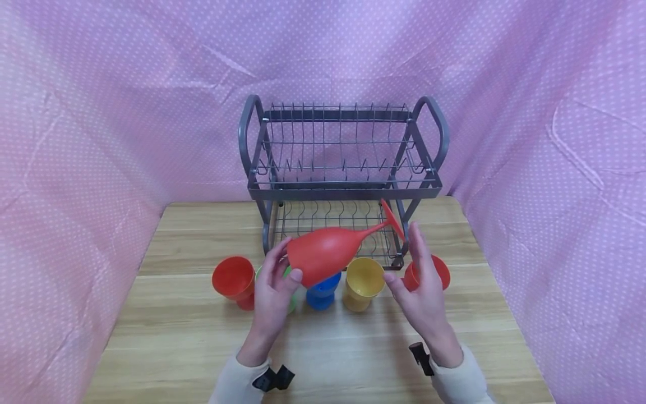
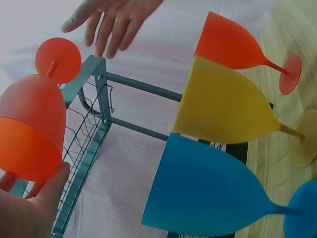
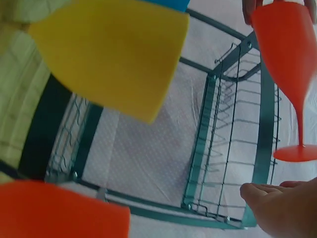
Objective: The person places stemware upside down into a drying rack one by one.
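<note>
My left hand [image 1: 273,298] grips a red plastic goblet [image 1: 325,251] by its rim, thumb on the near side and fingers on the far side. The goblet lies tilted in the air, mouth toward the left hand, stem and round foot pointing up and right. My right hand [image 1: 425,294] is held with fingers extended, just beside the foot and apart from it in the right wrist view. Below the held goblet stand a blue goblet [image 1: 321,297] and a yellow goblet [image 1: 364,279]. A green goblet [image 1: 292,303] is mostly hidden behind the left hand.
A two-tier dark grey dish rack [image 1: 345,194] stands at the back of the wooden table [image 1: 166,314]. One red goblet [image 1: 234,278] stands left of the row; another red goblet [image 1: 441,271] is partly covered by the right hand. Pink dotted cloth [image 1: 333,50] surrounds the table.
</note>
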Demonstrator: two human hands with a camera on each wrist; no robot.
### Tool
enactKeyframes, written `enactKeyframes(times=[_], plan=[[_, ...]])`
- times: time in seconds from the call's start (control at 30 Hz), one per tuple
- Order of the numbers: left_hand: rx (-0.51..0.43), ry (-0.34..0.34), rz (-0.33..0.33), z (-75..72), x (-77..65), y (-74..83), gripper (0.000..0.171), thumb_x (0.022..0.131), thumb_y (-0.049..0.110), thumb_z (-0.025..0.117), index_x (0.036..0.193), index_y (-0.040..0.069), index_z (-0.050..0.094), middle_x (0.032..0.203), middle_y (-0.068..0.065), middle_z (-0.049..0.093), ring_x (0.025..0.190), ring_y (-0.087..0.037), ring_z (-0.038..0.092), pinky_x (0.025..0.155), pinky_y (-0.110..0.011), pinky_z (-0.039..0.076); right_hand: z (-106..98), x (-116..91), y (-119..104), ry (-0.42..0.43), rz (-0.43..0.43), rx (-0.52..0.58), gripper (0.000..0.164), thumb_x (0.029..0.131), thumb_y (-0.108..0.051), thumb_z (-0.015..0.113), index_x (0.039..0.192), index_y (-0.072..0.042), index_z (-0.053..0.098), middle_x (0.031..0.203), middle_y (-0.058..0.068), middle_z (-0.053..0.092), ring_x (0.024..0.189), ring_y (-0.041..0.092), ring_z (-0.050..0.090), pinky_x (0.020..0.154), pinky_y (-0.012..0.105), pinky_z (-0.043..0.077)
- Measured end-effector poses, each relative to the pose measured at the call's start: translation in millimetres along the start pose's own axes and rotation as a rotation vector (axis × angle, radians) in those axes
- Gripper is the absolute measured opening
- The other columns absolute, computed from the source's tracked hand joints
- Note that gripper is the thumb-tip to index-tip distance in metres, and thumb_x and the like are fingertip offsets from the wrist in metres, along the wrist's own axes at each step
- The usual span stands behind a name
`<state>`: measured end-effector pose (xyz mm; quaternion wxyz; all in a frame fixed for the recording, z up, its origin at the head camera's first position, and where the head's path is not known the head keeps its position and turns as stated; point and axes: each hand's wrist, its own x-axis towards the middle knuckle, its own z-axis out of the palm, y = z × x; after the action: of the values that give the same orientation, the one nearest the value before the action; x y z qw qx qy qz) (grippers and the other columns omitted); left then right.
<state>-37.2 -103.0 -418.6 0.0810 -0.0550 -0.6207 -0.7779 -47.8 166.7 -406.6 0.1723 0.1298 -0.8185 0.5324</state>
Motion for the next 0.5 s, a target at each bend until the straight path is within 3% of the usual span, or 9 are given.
enactKeyframes(times=[0.27, 0.5], plan=[[-0.035, -0.021, 0.023, 2.3, 1.0, -1.1, 0.057, 0.101, 0.011, 0.059, 0.155, 0.010, 0.041, 0.146, -0.013, 0.050, 0.132, -0.032, 0.056, 0.097, -0.036, 0.057, 13.5, -1.9, -2.2, -0.080, 0.154, 0.162, 0.080, 0.098, -0.013, 0.071, 0.164, -0.028, 0.029, 0.167, -0.004, 0.033, 0.152, 0.024, 0.034, 0.105, 0.022, 0.046], [-0.052, -0.029, 0.002, 6.4, -0.3, -0.4, 0.059, 0.102, 0.012, 0.058, 0.157, 0.006, 0.037, 0.149, -0.011, 0.050, 0.134, -0.031, 0.055, 0.097, -0.037, 0.057, 25.7, -3.5, -6.0, -0.120, 0.197, 0.315, 0.071, 0.099, -0.014, 0.067, 0.162, -0.025, 0.034, 0.163, -0.003, 0.039, 0.150, 0.021, 0.038, 0.113, 0.025, 0.041]])
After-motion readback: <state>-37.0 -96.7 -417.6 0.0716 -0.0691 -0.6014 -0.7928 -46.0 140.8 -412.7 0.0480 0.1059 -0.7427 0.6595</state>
